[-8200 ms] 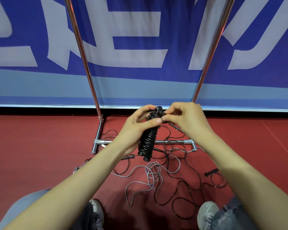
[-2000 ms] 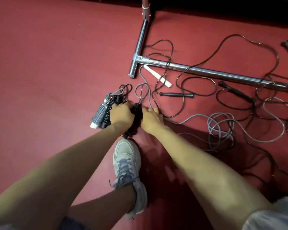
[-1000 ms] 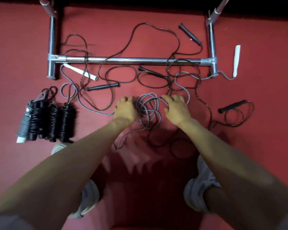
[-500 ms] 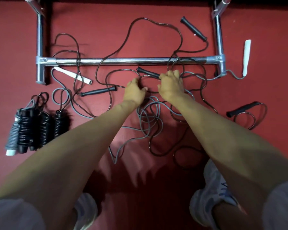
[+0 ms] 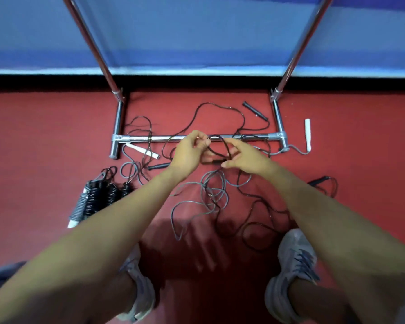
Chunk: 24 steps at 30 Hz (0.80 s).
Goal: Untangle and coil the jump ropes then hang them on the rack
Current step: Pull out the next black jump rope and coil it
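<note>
Step (head view): untangling; black rope (image 5: 226, 147) is held above the floor tangle (image 5: 211, 192).
Left hand (image 5: 188, 154): pinched on its loop.
Right hand (image 5: 247, 157): closed on its handle (seemingly).
Next: rope to be drawn free, coiled, hung on rack (image 5: 164, 138).

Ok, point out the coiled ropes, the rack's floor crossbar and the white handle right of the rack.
coiled ropes (image 5: 98, 195), head view, middle of the black bundle.
floor crossbar (image 5: 136, 138), head view, bare stretch near its left end.
white handle (image 5: 308, 134), head view, mid-length.
</note>
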Each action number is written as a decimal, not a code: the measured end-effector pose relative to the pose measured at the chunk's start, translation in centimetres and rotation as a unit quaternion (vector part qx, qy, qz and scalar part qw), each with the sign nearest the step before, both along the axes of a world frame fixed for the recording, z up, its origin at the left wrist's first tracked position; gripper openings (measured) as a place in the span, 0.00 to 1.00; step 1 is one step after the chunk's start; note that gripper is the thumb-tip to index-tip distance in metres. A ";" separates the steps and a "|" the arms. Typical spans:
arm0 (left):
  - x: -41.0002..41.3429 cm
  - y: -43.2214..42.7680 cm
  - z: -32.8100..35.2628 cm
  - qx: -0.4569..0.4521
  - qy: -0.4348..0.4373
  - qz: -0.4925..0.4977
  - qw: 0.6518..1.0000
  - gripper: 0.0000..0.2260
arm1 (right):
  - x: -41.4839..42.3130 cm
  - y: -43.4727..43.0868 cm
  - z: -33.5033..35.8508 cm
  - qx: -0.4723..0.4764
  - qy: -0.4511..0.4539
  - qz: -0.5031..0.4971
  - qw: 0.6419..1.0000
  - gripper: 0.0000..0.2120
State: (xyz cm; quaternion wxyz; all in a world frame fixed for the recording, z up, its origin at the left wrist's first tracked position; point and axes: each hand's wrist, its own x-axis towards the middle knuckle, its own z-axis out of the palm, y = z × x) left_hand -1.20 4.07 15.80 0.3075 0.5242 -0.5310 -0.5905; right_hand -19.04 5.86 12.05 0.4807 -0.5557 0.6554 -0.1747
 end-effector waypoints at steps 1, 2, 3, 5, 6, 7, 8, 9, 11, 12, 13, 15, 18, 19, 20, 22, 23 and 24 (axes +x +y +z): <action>0.2 0.4 2.2 0.002 0.020 -0.003 1.000 0.07 | 0.4 0.4 1.7 -0.027 0.002 0.008 1.000 0.29; 0.4 0.7 4.2 0.000 0.038 -0.001 0.999 0.08 | 0.8 0.7 3.7 -0.052 0.017 0.017 0.998 0.23; 0.6 1.0 6.2 -0.003 0.059 0.006 0.998 0.08 | 1.1 1.0 5.7 -0.074 0.051 0.031 0.995 0.16; 1.0 1.5 9.9 -0.003 0.100 0.027 0.995 0.08 | 1.6 1.5 10.0 -0.095 0.116 0.061 0.987 0.05; 1.2 1.8 11.5 -0.002 0.114 0.037 0.993 0.07 | 1.8 1.8 12.0 -0.105 0.129 0.071 0.983 0.10; 1.4 2.1 13.0 -0.002 0.122 0.047 0.991 0.07 | 2.0 2.1 13.8 -0.117 0.134 0.073 0.981 0.13; 1.7 2.4 14.2 0.001 0.123 0.056 0.991 0.07 | 2.1 2.4 15.7 -0.128 0.130 0.068 0.981 0.14; 1.9 2.6 15.0 0.011 0.113 0.059 0.992 0.08 | 2.3 2.7 17.4 -0.140 0.124 0.058 0.981 0.14; 2.4 3.4 15.9 0.019 0.043 0.017 0.999 0.06 | 2.6 3.3 20.4 -0.171 0.093 0.017 0.981 0.12; 2.7 3.9 16.0 0.004 -0.017 -0.031 0.999 0.08 | 2.7 3.5 21.7 -0.176 0.062 -0.010 0.982 0.11; 3.0 4.5 16.0 -0.025 -0.079 -0.091 0.992 0.14 | 2.9 3.6 22.8 -0.176 0.023 -0.036 0.984 0.11; 3.2 5.5 15.8 -0.086 -0.145 -0.199 0.965 0.22 | 3.1 3.6 24.1 -0.157 -0.076 -0.089 0.981 0.12; 2.9 6.0 15.6 -0.134 -0.114 -0.213 0.961 0.15 | 3.5 3.6 25.0 -0.115 -0.211 -0.148 0.959 0.11; 2.7 6.0 15.6 -0.151 -0.115 -0.197 0.962 0.11 | 3.6 3.7 25.0 -0.108 -0.231 -0.158 0.954 0.11; 2.6 5.8 15.5 -0.168 -0.126 -0.187 0.960 0.09 | 3.7 3.8 25.0 -0.102 -0.250 -0.166 0.948 0.11; 2.2 5.5 15.3 -0.190 -0.142 -0.176 0.956 0.06 | 3.5 3.7 24.8 -0.086 -0.291 -0.179 0.936 0.12; 1.9 5.4 15.3 -0.194 -0.140 -0.167 0.957 0.05 | 3.3 3.5 24.6 -0.072 -0.303 -0.175 0.934 0.14; 1.6 5.2 15.5 -0.190 -0.123 -0.152 0.962 0.03 | 2.9 3.3 24.5 -0.054 -0.297 -0.160 0.940 0.16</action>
